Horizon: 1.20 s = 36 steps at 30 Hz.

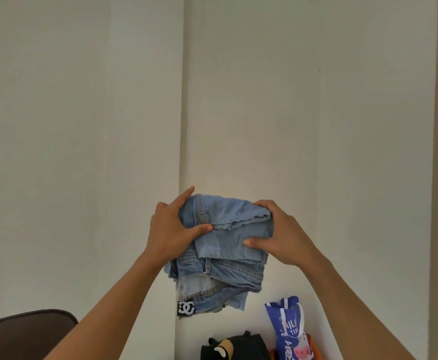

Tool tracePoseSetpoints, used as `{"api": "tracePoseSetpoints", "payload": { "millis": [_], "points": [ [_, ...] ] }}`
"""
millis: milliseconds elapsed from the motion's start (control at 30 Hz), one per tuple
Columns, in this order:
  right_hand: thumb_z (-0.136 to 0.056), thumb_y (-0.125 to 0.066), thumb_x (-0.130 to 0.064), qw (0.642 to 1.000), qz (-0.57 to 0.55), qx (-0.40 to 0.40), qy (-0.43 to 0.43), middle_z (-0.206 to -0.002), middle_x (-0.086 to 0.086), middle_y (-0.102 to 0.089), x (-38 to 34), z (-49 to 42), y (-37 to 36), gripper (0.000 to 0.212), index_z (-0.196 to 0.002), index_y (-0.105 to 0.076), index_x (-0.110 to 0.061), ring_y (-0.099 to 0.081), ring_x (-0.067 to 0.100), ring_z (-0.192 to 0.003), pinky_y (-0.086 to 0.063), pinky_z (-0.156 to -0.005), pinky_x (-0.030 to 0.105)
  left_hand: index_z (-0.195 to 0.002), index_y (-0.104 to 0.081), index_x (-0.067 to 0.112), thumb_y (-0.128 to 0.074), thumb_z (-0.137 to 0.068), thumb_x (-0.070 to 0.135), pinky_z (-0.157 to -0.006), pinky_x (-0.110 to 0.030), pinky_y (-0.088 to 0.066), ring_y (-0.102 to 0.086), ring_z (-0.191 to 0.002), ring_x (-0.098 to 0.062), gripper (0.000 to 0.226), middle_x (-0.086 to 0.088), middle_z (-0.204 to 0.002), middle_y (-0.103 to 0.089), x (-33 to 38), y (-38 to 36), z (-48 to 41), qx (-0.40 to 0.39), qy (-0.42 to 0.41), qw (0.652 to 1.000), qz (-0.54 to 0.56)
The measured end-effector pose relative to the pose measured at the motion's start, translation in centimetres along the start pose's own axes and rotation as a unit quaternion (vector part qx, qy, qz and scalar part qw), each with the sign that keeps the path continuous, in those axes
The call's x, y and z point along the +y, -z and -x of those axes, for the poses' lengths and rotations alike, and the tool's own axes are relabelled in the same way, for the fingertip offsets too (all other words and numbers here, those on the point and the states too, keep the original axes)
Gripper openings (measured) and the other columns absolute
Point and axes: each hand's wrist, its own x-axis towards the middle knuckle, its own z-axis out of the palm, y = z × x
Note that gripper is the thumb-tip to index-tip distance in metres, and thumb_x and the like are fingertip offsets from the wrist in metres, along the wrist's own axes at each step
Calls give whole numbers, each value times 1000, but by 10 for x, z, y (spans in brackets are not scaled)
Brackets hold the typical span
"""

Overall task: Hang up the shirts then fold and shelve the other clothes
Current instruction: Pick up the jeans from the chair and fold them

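Both arms reach up from the bottom corners, and the left hand (pixel 172 229) and right hand (pixel 277 233) each clamp a side of a folded pair of light blue denim jeans (pixel 223 255), held up in the air at center frame, with a black logo tag (pixel 185 308) dangling off the bottom. Lower right there's a blue printed bag (pixel 288 331), can't see what's inside, with a black bag (pixel 234 346) next to it. Dark brown chair back (pixel 23 333) in the lower left. Behind everything, a plain off-white wall (pixel 82 100).
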Motion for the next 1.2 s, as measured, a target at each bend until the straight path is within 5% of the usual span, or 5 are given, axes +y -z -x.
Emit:
{"api": "tracePoseSetpoints", "payload": {
  "millis": [367, 567, 767, 1033, 1200],
  "points": [
    [-85, -78, -11, 937, -325, -22, -123, -118, 11, -65, -1, 20, -23, 45, -120, -57, -29, -73, 33, -95, -61, -82, 40, -156, -17, 35, -48, -92, 67, -65, -32, -43, -66, -100, -29, 78, -4, -120, -67, -3, -24, 12, -48, 32, 944, -326],
    [-97, -63, -28, 906, -403, 15, -129, -123, 16, -61, 10, 33, -48, 22, -112, -62, -12, -71, 33, -102, -59, -82, 33, -151, -31, 34, -61, -96, 22, -69, -45, -62, -73, -79, -36, 64, -12, -127, -62, -9, -18, 16, -184, 208, 959, 52],
    [-76, -68, -70, 935, -334, 87, -77, -89, 34, -51, 36, 59, -82, 68, -84, -61, -4, -50, 25, -79, -45, -72, 41, -118, -62, 19, -71, -85, 36, -75, -63, -57, -67, -100, -39, 38, -12, -118, -65, -19, -43, 39, -134, 416, 804, 404],
    [-86, -55, -47, 956, -281, 53, -72, -68, 3, -53, 34, 122, -123, 51, -78, -60, 3, -48, 11, -66, -41, -65, 22, -111, -48, 8, -88, -69, 3, -79, -40, -59, -67, -89, -22, 59, -10, -107, -63, -56, -107, 94, 131, 412, 805, 406],
    [-75, -68, -62, 896, -340, 117, -260, -128, -14, -59, 52, 157, -157, 58, -127, -53, -40, -60, 10, -119, -54, -96, 46, -102, -47, 19, -88, -70, 7, -76, -31, -55, -61, -86, -16, 53, -1, -100, -58, -71, -135, 134, 129, 364, 853, 351]
  ]
}}
